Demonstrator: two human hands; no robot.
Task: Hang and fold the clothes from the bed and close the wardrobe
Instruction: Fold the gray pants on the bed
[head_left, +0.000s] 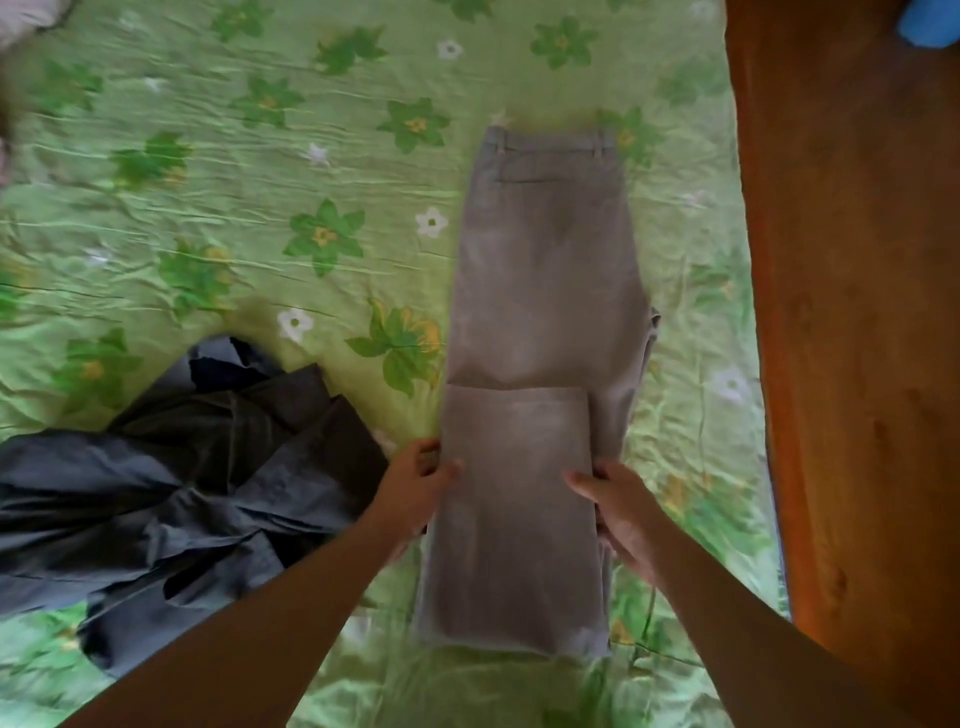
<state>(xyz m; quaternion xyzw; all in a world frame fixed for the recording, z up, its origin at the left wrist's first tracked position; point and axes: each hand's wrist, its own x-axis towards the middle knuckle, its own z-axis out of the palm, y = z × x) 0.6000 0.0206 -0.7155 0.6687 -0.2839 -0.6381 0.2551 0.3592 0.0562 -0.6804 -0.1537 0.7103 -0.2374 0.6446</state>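
Grey-beige trousers (545, 291) lie lengthwise on the green flowered bedspread (260, 218), waistband at the far end. Their leg ends are folded back over the near half, with the hem edge across the middle. My left hand (415, 483) grips the left edge of the folded part, thumb on top. My right hand (618, 509) grips the right edge the same way, its fingers tucked under the cloth. A crumpled dark blue-grey garment (171, 499) lies in a heap to the left of my left arm.
A brown wooden bed board (852, 312) runs along the right side of the bed. A blue object (930, 26) shows at the top right corner. A bit of pale cloth (26, 15) lies at the top left corner.
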